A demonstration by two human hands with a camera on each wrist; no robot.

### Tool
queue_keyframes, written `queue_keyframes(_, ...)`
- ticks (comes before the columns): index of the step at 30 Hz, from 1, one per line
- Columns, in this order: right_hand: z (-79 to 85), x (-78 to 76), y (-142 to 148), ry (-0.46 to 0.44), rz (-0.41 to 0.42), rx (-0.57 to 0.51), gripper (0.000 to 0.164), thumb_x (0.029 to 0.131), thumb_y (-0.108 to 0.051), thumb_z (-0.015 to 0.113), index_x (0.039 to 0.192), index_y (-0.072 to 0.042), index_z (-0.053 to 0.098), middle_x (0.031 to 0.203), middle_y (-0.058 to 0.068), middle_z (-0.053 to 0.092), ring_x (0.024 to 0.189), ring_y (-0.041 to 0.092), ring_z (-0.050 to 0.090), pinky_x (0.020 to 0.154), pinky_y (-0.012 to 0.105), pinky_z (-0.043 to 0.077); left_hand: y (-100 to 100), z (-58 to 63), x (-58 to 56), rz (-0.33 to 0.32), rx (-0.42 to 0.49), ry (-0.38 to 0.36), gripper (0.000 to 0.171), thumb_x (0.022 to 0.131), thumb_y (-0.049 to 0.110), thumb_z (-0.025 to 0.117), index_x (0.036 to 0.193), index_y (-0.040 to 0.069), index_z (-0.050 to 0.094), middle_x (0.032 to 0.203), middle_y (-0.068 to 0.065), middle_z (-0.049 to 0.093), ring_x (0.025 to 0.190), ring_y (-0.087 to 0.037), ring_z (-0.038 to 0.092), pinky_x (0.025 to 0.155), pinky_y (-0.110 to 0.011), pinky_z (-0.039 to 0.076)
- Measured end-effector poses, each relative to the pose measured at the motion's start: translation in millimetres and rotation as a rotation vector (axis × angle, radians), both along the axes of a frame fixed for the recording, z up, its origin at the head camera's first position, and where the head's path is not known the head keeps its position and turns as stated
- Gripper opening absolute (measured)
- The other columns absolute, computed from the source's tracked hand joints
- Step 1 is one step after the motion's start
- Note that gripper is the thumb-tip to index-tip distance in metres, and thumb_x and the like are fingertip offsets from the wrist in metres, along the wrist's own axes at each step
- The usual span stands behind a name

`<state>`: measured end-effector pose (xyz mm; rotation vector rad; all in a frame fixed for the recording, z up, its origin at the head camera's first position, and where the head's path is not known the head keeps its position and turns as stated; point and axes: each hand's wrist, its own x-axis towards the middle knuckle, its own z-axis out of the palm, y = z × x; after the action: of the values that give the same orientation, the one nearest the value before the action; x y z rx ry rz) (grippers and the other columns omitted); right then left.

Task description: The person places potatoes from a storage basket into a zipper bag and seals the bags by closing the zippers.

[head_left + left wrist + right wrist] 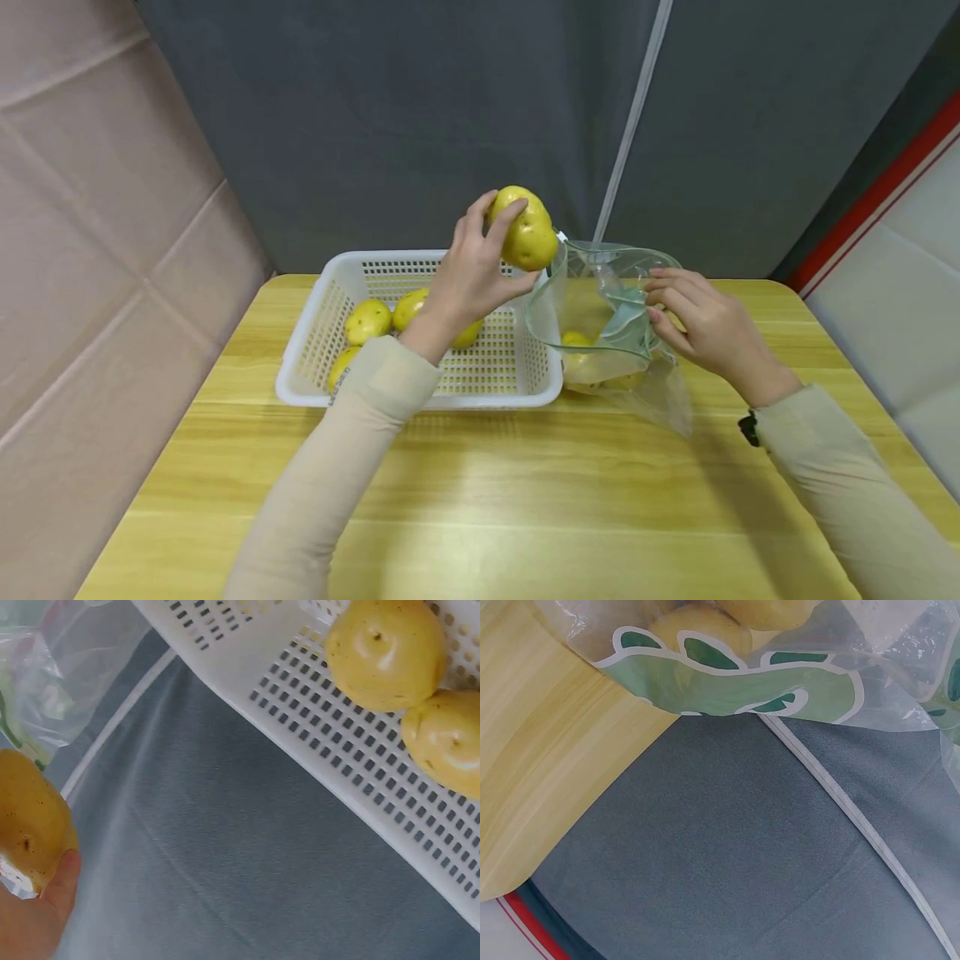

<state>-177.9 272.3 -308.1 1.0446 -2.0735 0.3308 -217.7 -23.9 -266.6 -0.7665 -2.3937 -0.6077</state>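
Note:
In the head view my left hand [474,275] grips a yellow potato [528,235], raised above the right end of the white basket [540,379] and beside the bag's mouth. The left wrist view shows this potato [30,817] with a fingertip against its side. My right hand [708,321] pinches the far-right rim of a clear plastic bag [660,392] with its mouth spread wide. Potatoes [769,611] lie inside the bag, seen through the plastic in the right wrist view, where the right hand is out of sight. Several more potatoes [368,322] sit in the basket, partly hidden by my left arm.
The basket and bag stand side by side on a wooden table [480,517]. A grey cloth [390,133] with a pale strip [637,108] hangs behind the table. Light panels rise at the left [112,250] and right [907,275].

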Motion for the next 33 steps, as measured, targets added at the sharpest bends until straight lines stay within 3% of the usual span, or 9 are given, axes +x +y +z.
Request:
queue_keyframes(5, 0.6, 0.5, 0.6, 0.001, -0.010, 0.007, 0.048, 0.103, -0.034, 0.036, 0.092, 0.004, 0.065, 0.097, 0.018, 0.069, 0.104, 0.034, 0.061, 0.112, 0.015, 0.032, 4.8, 3.3, 7.1, -0.068, -0.011, -0.007, 0.078, 0.076, 0.034, 0.078, 0.140, 0.016, 0.037, 0.146, -0.021, 0.032, 0.127, -0.041, 0.044, 0.092, -0.043, 0.054)
queue_keyframes(8, 1.7, 0.4, 0.9, 0.012, -0.029, 0.029, 0.048, 0.104, -0.033, 0.036, 0.093, 0.004, 0.065, 0.097, 0.018, 0.069, 0.104, 0.034, 0.062, 0.102, 0.027, 0.044, 8.0, 4.5, 10.6, -0.097, -0.038, 0.003, 0.079, 0.075, 0.037, 0.077, 0.140, 0.016, 0.037, 0.146, -0.021, 0.032, 0.126, -0.040, 0.044, 0.090, -0.042, 0.055)
queue_keyframes(13, 2.7, 1.0, 1.6, 0.004, -0.045, 0.047, 0.050, 0.104, -0.033, 0.034, 0.094, 0.005, 0.064, 0.097, 0.019, 0.069, 0.104, 0.034, 0.062, 0.084, 0.043, 0.049, 13.1, 4.7, 16.2, -0.119, -0.091, 0.007, 0.079, 0.076, 0.040, 0.076, 0.141, 0.018, 0.038, 0.146, -0.020, 0.033, 0.126, -0.038, 0.046, 0.089, -0.040, 0.056)
queue_keyframes(19, 2.6, 1.2, 2.4, 0.006, -0.037, 0.043, 0.049, 0.104, -0.033, 0.035, 0.092, 0.005, 0.064, 0.097, 0.019, 0.069, 0.104, 0.034, 0.062, 0.092, 0.036, 0.049, 17.9, 2.3, 20.4, -0.176, -0.157, 0.014, 0.077, 0.076, 0.044, 0.074, 0.142, 0.022, 0.040, 0.147, -0.017, 0.036, 0.124, -0.032, 0.049, 0.087, -0.037, 0.056)
queue_keyframes(26, 1.9, -0.1, 2.2, 0.021, -0.005, 0.027, 0.046, 0.103, -0.030, 0.037, 0.091, 0.006, 0.064, 0.096, 0.020, 0.068, 0.102, 0.035, 0.063, 0.112, 0.014, 0.032, 21.5, 1.1, 23.2, -0.261, -0.240, -0.009, 0.078, 0.076, 0.045, 0.073, 0.144, 0.025, 0.041, 0.147, -0.016, 0.037, 0.125, -0.032, 0.050, 0.090, -0.036, 0.056)
queue_keyframes(30, 2.1, 0.2, 2.2, 0.010, 0.001, 0.016, 0.047, 0.103, -0.031, 0.037, 0.091, 0.005, 0.064, 0.095, 0.019, 0.069, 0.102, 0.035, 0.062, 0.112, 0.015, 0.033, 22.2, -0.3, 23.7, -0.299, -0.274, -0.036, 0.078, 0.075, 0.045, 0.074, 0.144, 0.025, 0.042, 0.147, -0.015, 0.038, 0.126, -0.031, 0.049, 0.092, -0.037, 0.054)
queue_keyframes(33, 2.7, 1.0, 2.7, 0.010, -0.014, 0.025, 0.047, 0.103, -0.032, 0.036, 0.092, 0.005, 0.064, 0.096, 0.019, 0.069, 0.102, 0.034, 0.062, 0.102, 0.026, 0.045, 23.1, -1.0, 23.0, -0.317, -0.293, -0.063, 0.080, 0.075, 0.047, 0.073, 0.145, 0.026, 0.041, 0.148, -0.013, 0.038, 0.125, -0.028, 0.048, 0.089, -0.036, 0.055)
